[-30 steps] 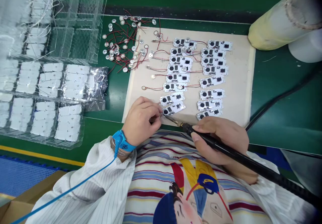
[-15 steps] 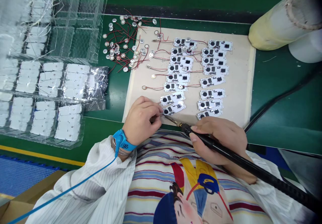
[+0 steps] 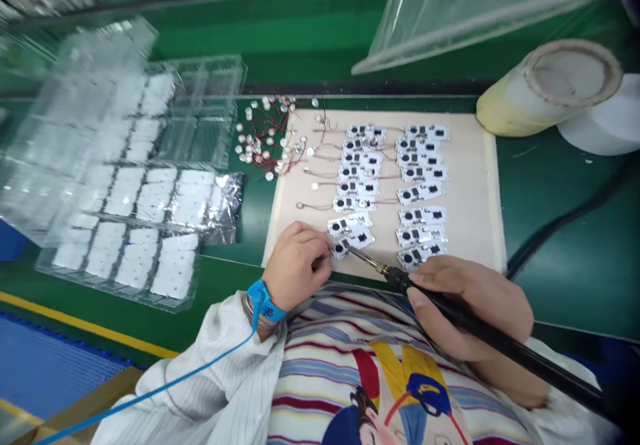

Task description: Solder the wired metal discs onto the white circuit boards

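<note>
My right hand [image 3: 470,305] is wrapped round a black soldering iron [image 3: 480,328] whose metal tip rests on the nearest small white circuit board [image 3: 354,240] in the left column. My left hand [image 3: 299,266], with a blue wrist strap [image 3: 263,300], is pinched closed right beside that board, on something too small to make out. Two columns of such boards lie on a beige mat [image 3: 470,185]. Several in the left column have thin red wires ending in small metal discs.
A heap of metal discs with red wires [image 3: 267,141] lies at the mat's far left corner. Clear plastic trays of white boards [image 3: 135,218] fill the left. A large tape roll [image 3: 545,88] lies at the far right. A black cable [image 3: 570,218] crosses the green table.
The view has tilted up and shifted, so everything sits lower in the picture. Both hands stay at the nearest board with the iron tip on it.
</note>
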`<state>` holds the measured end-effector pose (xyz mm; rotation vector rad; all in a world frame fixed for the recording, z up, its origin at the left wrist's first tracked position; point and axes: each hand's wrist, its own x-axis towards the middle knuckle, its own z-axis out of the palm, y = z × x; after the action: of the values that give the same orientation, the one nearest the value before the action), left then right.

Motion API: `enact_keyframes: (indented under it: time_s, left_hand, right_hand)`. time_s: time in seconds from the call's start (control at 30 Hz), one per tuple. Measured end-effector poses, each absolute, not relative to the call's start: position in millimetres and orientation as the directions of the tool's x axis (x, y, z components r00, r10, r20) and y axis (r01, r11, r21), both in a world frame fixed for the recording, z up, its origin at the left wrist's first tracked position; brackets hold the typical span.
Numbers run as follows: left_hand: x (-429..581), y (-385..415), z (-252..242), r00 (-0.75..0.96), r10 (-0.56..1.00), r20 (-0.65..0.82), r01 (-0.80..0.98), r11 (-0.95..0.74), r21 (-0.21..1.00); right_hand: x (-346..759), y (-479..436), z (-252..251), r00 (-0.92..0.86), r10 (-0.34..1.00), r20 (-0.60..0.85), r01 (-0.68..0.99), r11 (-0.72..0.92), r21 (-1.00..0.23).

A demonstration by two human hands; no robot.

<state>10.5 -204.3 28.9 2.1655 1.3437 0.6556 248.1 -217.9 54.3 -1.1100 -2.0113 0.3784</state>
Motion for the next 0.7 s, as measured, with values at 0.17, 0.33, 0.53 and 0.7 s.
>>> enact_keyframes:
  time_s: [0.17,0.33,0.53,0.7]
  left_hand:
    - [-13,-188,39,0.307,0.942,0.136,0.795,-0.333,0.507]
    - [-59,-134,44,0.039,0.989,0.144,0.934,-0.087,0.348]
    - [-74,-96,35,0.023,0.999,0.043,0.941,-0.037,0.337]
    - [-73,-95,32,0.027,0.999,0.035,0.93,-0.038,0.367]
  right_hand:
    - [257,-212,52,-0.281,0.735,0.617,0.572,0.645,-0.507]
    - [265,-209,52,-0.281,0.717,0.638,0.542,0.667,-0.511]
    - [274,-215,52,-0.245,0.767,0.592,0.571,0.608,-0.551]
    - [277,-215,47,-0.221,0.743,0.632,0.551,0.63,-0.548]
